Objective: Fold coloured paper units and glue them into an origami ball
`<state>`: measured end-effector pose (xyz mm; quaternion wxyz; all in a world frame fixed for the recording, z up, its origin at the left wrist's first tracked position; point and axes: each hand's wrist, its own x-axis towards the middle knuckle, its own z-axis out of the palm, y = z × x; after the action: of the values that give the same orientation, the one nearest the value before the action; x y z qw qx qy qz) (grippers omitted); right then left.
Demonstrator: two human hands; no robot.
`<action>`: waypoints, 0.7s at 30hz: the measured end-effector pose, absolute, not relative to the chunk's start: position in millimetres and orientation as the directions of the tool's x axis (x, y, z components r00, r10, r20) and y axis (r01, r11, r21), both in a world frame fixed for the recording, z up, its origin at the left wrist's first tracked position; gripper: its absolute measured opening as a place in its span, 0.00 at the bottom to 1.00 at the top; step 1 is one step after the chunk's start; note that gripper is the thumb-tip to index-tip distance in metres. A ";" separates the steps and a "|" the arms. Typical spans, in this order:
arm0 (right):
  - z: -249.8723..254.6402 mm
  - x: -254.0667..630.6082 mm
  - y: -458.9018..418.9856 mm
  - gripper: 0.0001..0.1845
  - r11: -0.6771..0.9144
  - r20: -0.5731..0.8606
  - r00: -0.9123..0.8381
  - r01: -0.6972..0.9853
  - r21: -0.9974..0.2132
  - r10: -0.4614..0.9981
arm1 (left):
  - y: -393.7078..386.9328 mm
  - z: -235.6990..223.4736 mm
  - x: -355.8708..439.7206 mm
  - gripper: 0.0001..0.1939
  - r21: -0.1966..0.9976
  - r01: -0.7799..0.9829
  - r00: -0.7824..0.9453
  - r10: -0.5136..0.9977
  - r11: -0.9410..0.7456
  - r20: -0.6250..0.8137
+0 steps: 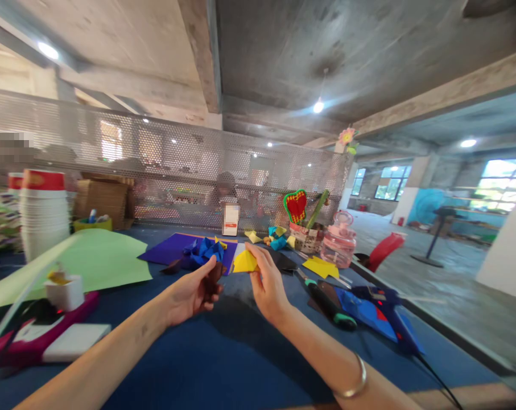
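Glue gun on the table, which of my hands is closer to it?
Right. Your right hand, holding yellow paper, is left of the glue gun; your left hand is farther left.

Daylight blazes through the windows (503, 181), washing out panes; overhead, a hanging bulb (318, 106) flares — bluish streaks either side; soft shadow darkens the blue tabletop (198, 364) near the right hand (269, 282); leftward, stacked paper cups (45, 228) blur — one patch blocky, pixelated.

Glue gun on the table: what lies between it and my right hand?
Head view: mainly a tool with a black-and-green handle, lying nearer your right hand, then blue paper reaching the glue gun.
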<state>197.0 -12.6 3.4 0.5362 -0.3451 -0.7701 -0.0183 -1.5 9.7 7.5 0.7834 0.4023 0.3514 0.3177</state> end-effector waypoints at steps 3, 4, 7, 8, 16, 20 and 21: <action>4.7 195.2 -15.9 0.33 0.766 0.837 -0.204 0.553 -0.329 0.507 | 6.7 6.8 2.7 0.24 0.859 -0.181 0.584 0.755 0.478 -0.297; 5.1 194.6 -17.0 0.33 0.769 0.839 -0.211 0.553 -0.322 0.502 | 5.7 6.4 4.0 0.25 0.860 -0.164 0.591 0.746 0.483 -0.306; 5.9 193.2 -19.6 0.34 0.780 0.843 -0.230 0.549 -0.301 0.487 | 3.2 3.7 6.9 0.25 0.857 -0.127 0.624 0.712 0.499 -0.322; 6.1 193.0 -20.2 0.34 0.782 0.844 -0.234 0.548 -0.295 0.482 | 2.7 2.4 7.5 0.25 0.857 -0.120 0.633 0.703 0.502 -0.323; 5.1 193.3 -20.1 0.32 0.782 0.839 -0.308 0.589 -0.202 0.449 | 1.3 -1.9 10.1 0.28 0.861 -0.114 0.686 0.666 0.496 -0.293; 3.9 192.3 -20.2 0.32 0.773 0.827 -0.338 0.611 -0.170 0.450 | 1.2 1.6 11.4 0.28 0.864 -0.123 0.676 0.678 0.489 -0.287; 3.6 192.0 -20.2 0.32 0.769 0.825 -0.340 0.617 -0.167 0.452 | 1.2 2.1 11.7 0.28 0.864 -0.135 0.676 0.683 0.485 -0.278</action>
<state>192.0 -20.2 3.6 0.4714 -0.3282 -0.8139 -0.0875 11.7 1.2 2.1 0.8034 0.4388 0.3119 0.2546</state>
